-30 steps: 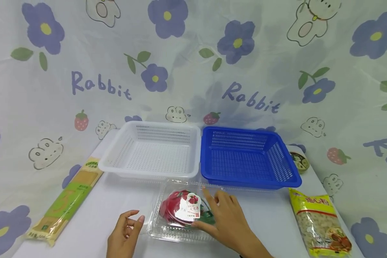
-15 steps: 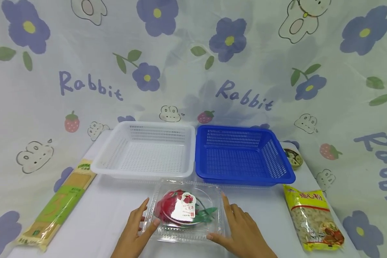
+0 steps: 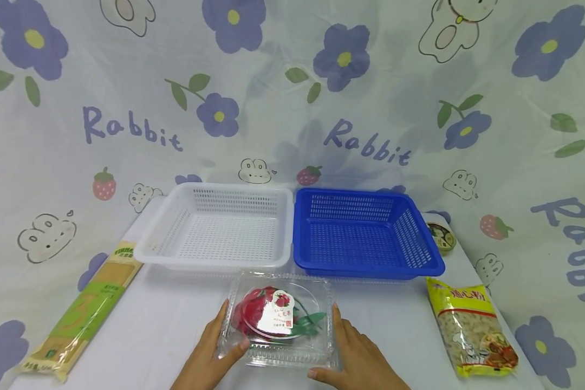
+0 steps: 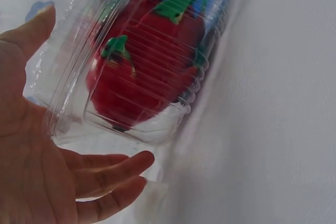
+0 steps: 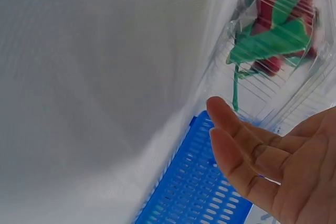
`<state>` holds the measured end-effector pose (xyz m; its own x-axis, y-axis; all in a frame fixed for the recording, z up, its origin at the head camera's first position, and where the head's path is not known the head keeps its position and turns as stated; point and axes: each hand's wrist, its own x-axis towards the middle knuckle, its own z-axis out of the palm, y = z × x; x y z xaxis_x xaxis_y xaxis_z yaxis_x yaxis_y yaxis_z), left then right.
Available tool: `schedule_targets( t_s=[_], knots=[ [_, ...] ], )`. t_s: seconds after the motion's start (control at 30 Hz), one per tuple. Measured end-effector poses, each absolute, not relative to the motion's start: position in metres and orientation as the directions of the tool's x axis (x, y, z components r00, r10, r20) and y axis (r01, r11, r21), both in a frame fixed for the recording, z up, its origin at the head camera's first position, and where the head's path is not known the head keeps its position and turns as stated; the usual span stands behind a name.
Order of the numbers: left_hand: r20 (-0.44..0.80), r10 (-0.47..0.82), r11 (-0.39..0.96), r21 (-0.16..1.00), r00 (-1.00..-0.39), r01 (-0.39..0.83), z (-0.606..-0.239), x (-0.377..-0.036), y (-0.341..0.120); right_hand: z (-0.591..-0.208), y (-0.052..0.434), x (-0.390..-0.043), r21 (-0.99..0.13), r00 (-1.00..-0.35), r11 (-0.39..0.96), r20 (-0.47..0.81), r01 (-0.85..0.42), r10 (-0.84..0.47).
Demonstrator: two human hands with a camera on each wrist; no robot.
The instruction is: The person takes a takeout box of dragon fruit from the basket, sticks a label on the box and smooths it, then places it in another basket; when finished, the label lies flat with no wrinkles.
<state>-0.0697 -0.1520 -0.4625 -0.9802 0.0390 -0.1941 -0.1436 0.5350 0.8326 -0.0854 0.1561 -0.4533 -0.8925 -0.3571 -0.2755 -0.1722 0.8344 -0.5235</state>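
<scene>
A closed clear plastic box (image 3: 312, 355) lies on the white table in the head view, with red artificial fruit (image 3: 255, 314) and green leaves (image 3: 309, 325) inside and a white label (image 3: 280, 311) on its lid. My left hand (image 3: 209, 346) is at the box's left side, thumb at the front left corner. In the left wrist view the fingers (image 4: 107, 174) are extended beside the box's end. My right hand (image 3: 358, 355) stands at the right side, fingers fairly straight. The right wrist view has its fingertips (image 5: 223, 114) close to the box's end; contact is unclear.
Behind the box stand a white basket (image 3: 214, 262) and a blue basket (image 3: 370, 268), side by side. A long noodle packet (image 3: 85, 309) lies at the left. At the right are a yellow pasta bag (image 3: 473, 327) and a round tin (image 3: 441, 236). A patterned cloth hangs behind.
My right hand has moved off the lid to the box's right side. My left hand has come in against the left side. The head view has shifted slightly.
</scene>
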Motion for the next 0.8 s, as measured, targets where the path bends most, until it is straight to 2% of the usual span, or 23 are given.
schedule_targets(
  t_s=[0.27, 0.8],
  knots=[
    [-0.154, 0.090, 0.521, 0.849, -0.984, -0.085, -0.469, -0.072, -0.153, -0.457, 0.153, -0.085, -0.522, -0.893, 0.835, -0.273, -0.175, -0.358],
    [-0.171, 0.076, 0.456, 0.882, -0.982, -0.118, -0.473, -0.069, -0.150, -0.465, 0.153, -0.085, -0.526, -0.899, 0.827, -0.238, -0.198, -0.367]
  ],
)
